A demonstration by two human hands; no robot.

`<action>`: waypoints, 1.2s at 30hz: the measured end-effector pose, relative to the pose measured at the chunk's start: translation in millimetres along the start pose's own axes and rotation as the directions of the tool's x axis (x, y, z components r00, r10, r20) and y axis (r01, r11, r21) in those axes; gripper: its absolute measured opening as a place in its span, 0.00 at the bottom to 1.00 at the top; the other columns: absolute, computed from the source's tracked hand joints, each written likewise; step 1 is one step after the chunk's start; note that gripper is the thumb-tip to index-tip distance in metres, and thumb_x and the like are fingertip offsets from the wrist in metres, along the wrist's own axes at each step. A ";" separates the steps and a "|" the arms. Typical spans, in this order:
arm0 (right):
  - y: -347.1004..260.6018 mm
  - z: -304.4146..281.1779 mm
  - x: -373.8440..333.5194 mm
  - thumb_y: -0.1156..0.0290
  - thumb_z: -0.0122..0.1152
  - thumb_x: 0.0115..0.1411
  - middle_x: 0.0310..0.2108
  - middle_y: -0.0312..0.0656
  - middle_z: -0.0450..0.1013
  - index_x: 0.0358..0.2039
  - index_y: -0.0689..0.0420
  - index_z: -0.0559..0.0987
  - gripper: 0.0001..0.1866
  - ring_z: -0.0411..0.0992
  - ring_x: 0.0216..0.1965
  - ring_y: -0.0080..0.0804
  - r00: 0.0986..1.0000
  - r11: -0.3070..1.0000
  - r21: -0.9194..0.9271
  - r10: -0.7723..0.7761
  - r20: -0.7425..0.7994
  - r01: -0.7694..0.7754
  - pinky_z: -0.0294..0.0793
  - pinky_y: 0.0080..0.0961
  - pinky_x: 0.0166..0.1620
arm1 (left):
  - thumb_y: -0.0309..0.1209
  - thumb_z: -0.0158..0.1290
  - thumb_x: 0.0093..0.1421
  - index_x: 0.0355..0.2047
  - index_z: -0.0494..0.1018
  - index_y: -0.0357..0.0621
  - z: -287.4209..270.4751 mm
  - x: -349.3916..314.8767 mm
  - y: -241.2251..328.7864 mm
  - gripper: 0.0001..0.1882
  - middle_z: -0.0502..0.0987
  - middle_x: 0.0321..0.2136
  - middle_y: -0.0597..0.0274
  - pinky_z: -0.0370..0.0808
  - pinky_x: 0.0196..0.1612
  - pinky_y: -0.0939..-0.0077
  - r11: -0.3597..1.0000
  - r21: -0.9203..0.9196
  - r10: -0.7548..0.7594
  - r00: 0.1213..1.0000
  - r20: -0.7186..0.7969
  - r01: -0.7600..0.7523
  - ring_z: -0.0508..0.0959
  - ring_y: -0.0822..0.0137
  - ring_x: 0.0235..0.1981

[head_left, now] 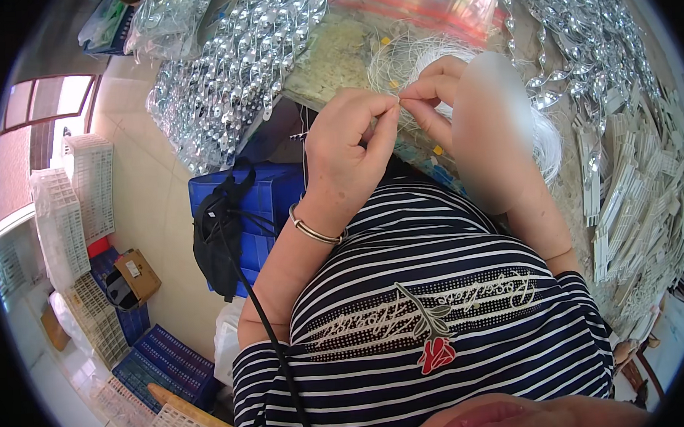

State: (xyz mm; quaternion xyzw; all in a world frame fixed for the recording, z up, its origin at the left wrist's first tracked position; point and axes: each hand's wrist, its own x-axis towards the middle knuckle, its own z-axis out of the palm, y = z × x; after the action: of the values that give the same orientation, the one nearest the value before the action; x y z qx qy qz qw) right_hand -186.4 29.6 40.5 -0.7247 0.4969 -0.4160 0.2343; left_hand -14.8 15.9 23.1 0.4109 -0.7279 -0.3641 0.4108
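My left hand [350, 140], with a bracelet at its wrist, is closed in a pinch, thumb against forefinger. Its fingertips meet those of my right hand [434, 95], which is pinched too. Whatever lies between the fingertips is too small to make out. A blurred patch covers the back of my right hand and its wrist. Behind and beside the hands lies a loose bundle of thin white strings [549, 147] with small yellow tags. Silvery twisted strands [254, 45] hang over the worktop edge to the left.
More silvery strands [578, 20] lie at the far right, above a heap of pale flat strips [635, 201]. A red-edged clear plastic bag [447, 7] is at the back. A blue box [261, 198] with a black bag stands at left, crates [93, 186] beyond.
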 end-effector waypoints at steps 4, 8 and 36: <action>-2.0 2.8 -1.3 0.82 0.60 0.49 0.29 0.39 0.69 0.29 0.62 0.76 0.05 0.70 0.29 0.26 1.000 0.998 -0.050 0.028 0.004 -0.028 0.70 0.19 0.33 | 0.22 0.55 0.55 0.32 0.75 0.37 2.3 0.1 -0.5 0.04 0.74 0.26 0.68 0.66 0.28 0.87 0.983 -0.129 -0.129 0.992 0.006 0.128 0.69 0.80 0.23; 0.8 2.5 -0.1 0.81 0.60 0.49 0.29 0.38 0.69 0.28 0.63 0.74 0.05 0.69 0.29 0.25 0.998 0.996 0.067 0.065 0.016 -0.066 0.69 0.18 0.33 | 0.24 0.56 0.55 0.32 0.76 0.36 1.7 -1.0 -1.1 0.05 0.75 0.24 0.71 0.67 0.27 0.89 0.815 -0.408 -0.418 0.905 0.080 0.412 0.70 0.83 0.23; 8.8 3.5 -0.7 0.73 0.57 0.58 0.31 0.28 0.69 0.34 0.57 0.75 0.05 0.66 0.34 0.14 0.868 0.562 0.665 0.384 0.316 -0.491 0.65 0.13 0.41 | 0.25 0.57 0.54 0.31 0.77 0.37 -1.5 -0.6 1.9 0.05 0.74 0.23 0.73 0.65 0.27 0.91 0.785 -0.448 -0.441 0.894 0.078 0.427 0.68 0.85 0.23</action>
State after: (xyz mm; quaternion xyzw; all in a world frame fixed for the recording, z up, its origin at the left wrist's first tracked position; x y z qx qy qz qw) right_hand -188.2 26.5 31.7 -0.4505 0.4368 -0.4563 0.6309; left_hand -13.9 16.9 25.1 0.4651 -0.5018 -0.6020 0.4117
